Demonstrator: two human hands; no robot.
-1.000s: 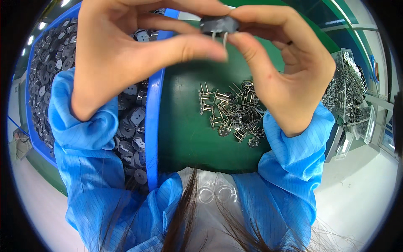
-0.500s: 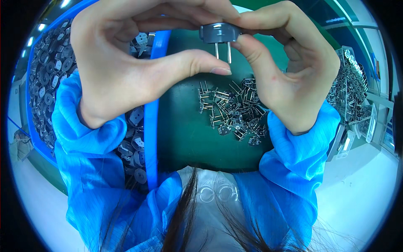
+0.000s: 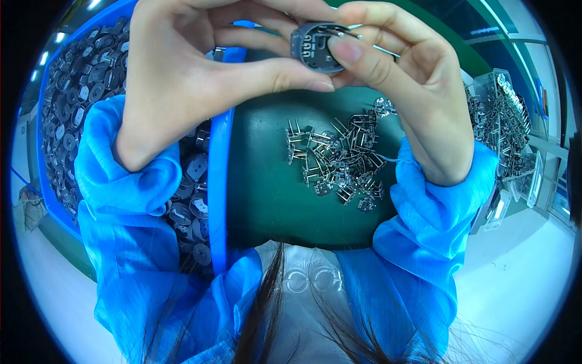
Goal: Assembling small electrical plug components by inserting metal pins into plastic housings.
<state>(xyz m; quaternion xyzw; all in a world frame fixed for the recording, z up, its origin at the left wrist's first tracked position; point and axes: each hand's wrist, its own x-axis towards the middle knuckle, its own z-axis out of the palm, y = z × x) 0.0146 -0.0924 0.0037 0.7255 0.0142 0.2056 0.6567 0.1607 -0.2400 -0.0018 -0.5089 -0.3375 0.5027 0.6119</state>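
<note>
Between my hands, above the far part of the work surface, is a round grey plastic housing [image 3: 312, 45] with a dark board in it and long metal pins. Its inner side is tilted toward me. My left hand [image 3: 194, 85] grips the housing's left rim between thumb and fingers. With the thumb pressed on the board by the pins, my right hand [image 3: 424, 85] holds its right side; some of its fingertips are hidden behind. Below lies a loose pile of small pinned boards [image 3: 339, 161] on the green mat [image 3: 260, 206].
At the left stands a blue bin [image 3: 219, 182] filled with many grey round housings [image 3: 76, 100]. A clear container [image 3: 509, 127] heaped with small metal-pinned parts stands at the right, beyond my right sleeve.
The housing has turned from side-on, pins pointing down, to showing its inner side, pins pointing right. My right thumb has moved onto the board, and my left hand has shifted slightly right.
</note>
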